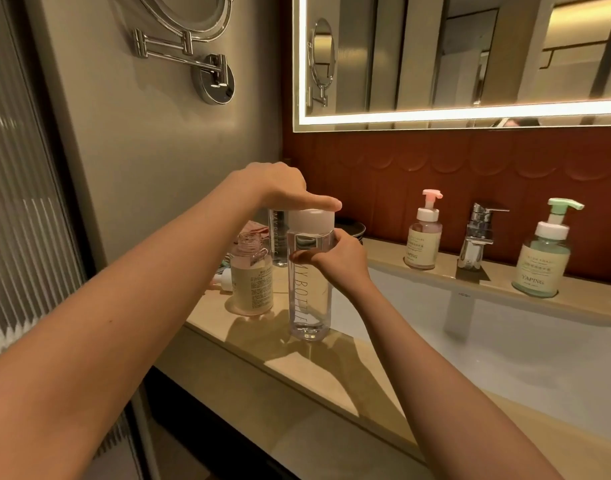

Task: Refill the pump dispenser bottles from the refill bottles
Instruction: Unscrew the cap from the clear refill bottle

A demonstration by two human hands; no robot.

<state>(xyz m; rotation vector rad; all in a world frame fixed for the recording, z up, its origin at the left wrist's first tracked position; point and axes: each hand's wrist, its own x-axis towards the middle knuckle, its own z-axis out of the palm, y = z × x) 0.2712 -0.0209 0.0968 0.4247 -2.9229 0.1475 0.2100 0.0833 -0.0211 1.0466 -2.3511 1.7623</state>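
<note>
A tall clear refill bottle (309, 299) with a white cap (311, 221) stands upright on the beige counter (248, 344). My left hand (273, 185) lies over the cap from above. My right hand (335, 261) wraps the bottle's upper body from the right. Just left of it stands a pink dispenser bottle (251, 278) with its neck uncovered and no pump on it. Behind both stands a second clear refill bottle (279, 237). A pink pump bottle (423, 233) and a green pump bottle (543, 254) stand on the ledge behind the sink.
The white sink basin (505, 344) lies right of the bottles, with a chrome tap (477, 237) on the ledge. A small object lies on the counter at the far left (222, 280). A dark dish (352, 228) sits behind. A lit mirror (470, 57) hangs above.
</note>
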